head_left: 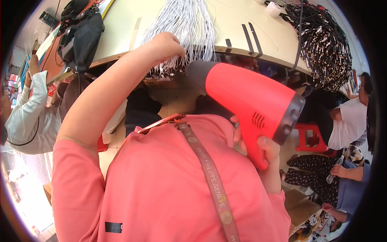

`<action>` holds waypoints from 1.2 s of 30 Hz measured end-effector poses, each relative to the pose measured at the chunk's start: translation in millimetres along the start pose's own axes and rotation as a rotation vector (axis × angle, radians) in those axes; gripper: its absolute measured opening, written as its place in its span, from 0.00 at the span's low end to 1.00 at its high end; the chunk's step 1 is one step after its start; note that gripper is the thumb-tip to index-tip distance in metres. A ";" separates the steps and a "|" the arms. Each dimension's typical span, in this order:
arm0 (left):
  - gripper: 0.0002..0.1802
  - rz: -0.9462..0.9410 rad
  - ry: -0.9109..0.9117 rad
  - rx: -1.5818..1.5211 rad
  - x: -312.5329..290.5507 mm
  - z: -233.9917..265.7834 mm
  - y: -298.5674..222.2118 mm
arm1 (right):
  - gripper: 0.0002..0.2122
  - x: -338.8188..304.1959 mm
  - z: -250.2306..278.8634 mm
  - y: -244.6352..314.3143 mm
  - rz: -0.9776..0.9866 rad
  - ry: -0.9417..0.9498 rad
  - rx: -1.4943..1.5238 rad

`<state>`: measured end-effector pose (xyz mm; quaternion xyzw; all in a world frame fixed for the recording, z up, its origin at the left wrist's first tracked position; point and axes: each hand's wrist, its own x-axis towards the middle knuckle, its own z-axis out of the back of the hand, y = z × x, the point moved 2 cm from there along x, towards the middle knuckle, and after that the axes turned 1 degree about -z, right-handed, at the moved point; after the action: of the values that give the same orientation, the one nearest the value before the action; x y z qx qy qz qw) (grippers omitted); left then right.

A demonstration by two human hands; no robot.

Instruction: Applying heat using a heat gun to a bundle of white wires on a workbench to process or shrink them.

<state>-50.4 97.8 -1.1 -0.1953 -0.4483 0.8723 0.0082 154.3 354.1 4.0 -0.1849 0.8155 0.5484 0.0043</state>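
Red plastic blower (249, 92) in clasping right hand (270, 150) likely heats thin white cables (181, 22). Left hand (166, 46) curls there, pinch unclear. Next needs steady aim.

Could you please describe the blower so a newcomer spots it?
Find the cream table with white cables over its edge. Below, the right hand grips the blower by its handle. Its bulky red body with black ends sets it apart from the cables.

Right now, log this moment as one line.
Left hand: curled at white cables, fingers partly hidden | Right hand: gripping red blower by handle, nozzle toward cable ends | Table: black cable bundle at right
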 end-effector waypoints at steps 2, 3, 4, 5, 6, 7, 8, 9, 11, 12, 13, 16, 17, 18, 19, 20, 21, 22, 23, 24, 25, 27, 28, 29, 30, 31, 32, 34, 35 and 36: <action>0.07 0.046 0.024 0.007 -1.6 -1.1 -5.6 | 0.37 2.7 0.1 5.0 0.001 0.021 0.005; 0.07 0.044 0.025 0.007 -0.1 -0.6 -4.6 | 0.37 0.7 0.4 4.1 0.002 0.018 0.004; 0.07 0.030 0.040 -0.007 3.1 -0.3 -2.2 | 0.37 -2.3 0.9 1.2 -0.007 0.024 0.011; 0.07 0.020 0.050 -0.019 4.1 -0.5 -1.4 | 0.36 -3.6 2.6 -1.4 -0.017 0.035 0.020; 0.07 0.020 0.049 -0.018 4.8 -0.9 -1.2 | 0.36 -2.9 4.0 -2.2 -0.017 0.037 0.020; 0.07 0.034 0.043 -0.022 4.9 -1.7 -1.7 | 0.36 -1.9 5.1 -2.9 -0.030 0.052 0.000; 0.07 0.048 0.037 -0.028 5.6 -1.8 -1.5 | 0.36 -0.6 5.0 -3.4 -0.044 0.066 -0.021; 0.07 0.048 0.037 -0.029 6.9 -3.7 -1.6 | 0.36 -0.6 0.7 -1.9 -0.045 0.067 -0.022; 0.07 0.043 0.011 -0.013 9.9 -8.0 -1.4 | 0.36 -3.3 -9.1 3.1 -0.007 -0.076 0.016; 0.07 0.043 0.010 -0.013 10.8 -7.7 -1.0 | 0.36 -4.8 -8.3 2.2 -0.006 -0.075 0.016; 0.07 0.040 0.027 -0.028 11.8 -7.5 -0.7 | 0.35 -6.3 -6.5 -0.1 -0.047 -0.056 0.018; 0.07 0.038 0.041 -0.062 9.5 -8.7 -3.0 | 0.35 -6.6 -6.1 0.5 -0.089 -0.038 0.000; 0.07 0.039 0.035 -0.077 8.2 -9.0 -3.8 | 0.35 -5.7 -6.2 1.4 -0.089 -0.035 -0.018; 0.07 0.042 0.031 -0.075 8.2 -9.5 -3.2 | 0.35 -3.7 -4.5 0.1 -0.089 -0.031 -0.017; 0.06 0.060 0.031 -0.091 8.3 -10.2 -1.9 | 0.35 -1.6 -2.3 -1.4 -0.064 -0.016 -0.008; 0.06 0.068 0.044 -0.110 8.8 -11.2 -3.8 | 0.36 -3.3 -3.5 0.2 -0.035 -0.017 -0.005; 0.06 0.060 0.055 -0.112 9.5 -11.2 -6.3 | 0.36 -6.4 -6.2 1.3 -0.031 -0.029 -0.009; 0.06 0.056 0.066 -0.103 10.3 -10.8 -8.8 | 0.36 -10.5 -9.7 1.6 -0.052 -0.050 0.008; 0.06 0.067 0.057 -0.089 9.6 -9.7 -6.9 | 0.37 -9.5 -8.3 -1.2 -0.079 -0.047 0.031; 0.06 0.073 0.048 -0.087 8.9 -9.8 -5.4 | 0.37 -6.9 -5.9 -2.5 -0.081 -0.037 0.034; 0.06 0.079 0.029 -0.108 8.3 -10.3 -3.9 | 0.37 -3.7 -3.3 -3.1 -0.062 -0.005 0.008; 0.07 0.087 0.006 -0.129 6.9 -10.6 -1.6 | 0.37 -0.5 1.4 -5.1 -0.042 0.032 -0.017; 0.09 0.064 0.025 -0.119 5.9 -10.9 -1.2 | 0.37 -0.5 3.7 -7.0 -0.051 0.052 0.011; 0.13 0.028 0.062 -0.113 5.9 -13.8 -4.3 | 0.37 -5.6 2.2 -5.5 -0.057 0.052 0.033; 0.13 0.018 0.076 -0.118 6.8 -16.5 -6.5 | 0.37 -10.3 -4.7 -1.8 -0.053 0.037 0.027; 0.13 -0.003 0.059 -0.110 8.0 -18.7 -8.6 | 0.37 -15.5 -12.1 1.6 -0.071 -0.055 0.022; 0.13 -0.005 0.016 -0.096 7.6 -18.7 -5.1 | 0.37 -13.9 -12.3 0.2 -0.096 -0.116 0.025; 0.13 -0.005 -0.017 -0.087 5.5 -18.8 1.2 | 0.37 -5.2 -5.5 -0.4 -0.086 -0.062 -0.038; 0.13 -0.020 -0.026 -0.084 5.4 -18.3 0.8 | 0.37 -3.0 -5.0 1.9 -0.068 -0.035 -0.107; 0.13 -0.018 -0.030 -0.085 5.4 -18.0 1.3 | 0.37 -2.6 -4.7 1.2 -0.069 -0.031 -0.108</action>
<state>-48.9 112.1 -13.4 -0.1783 -0.4866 0.8552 0.0010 157.3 351.0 7.5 -0.2044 0.7776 0.5940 0.0261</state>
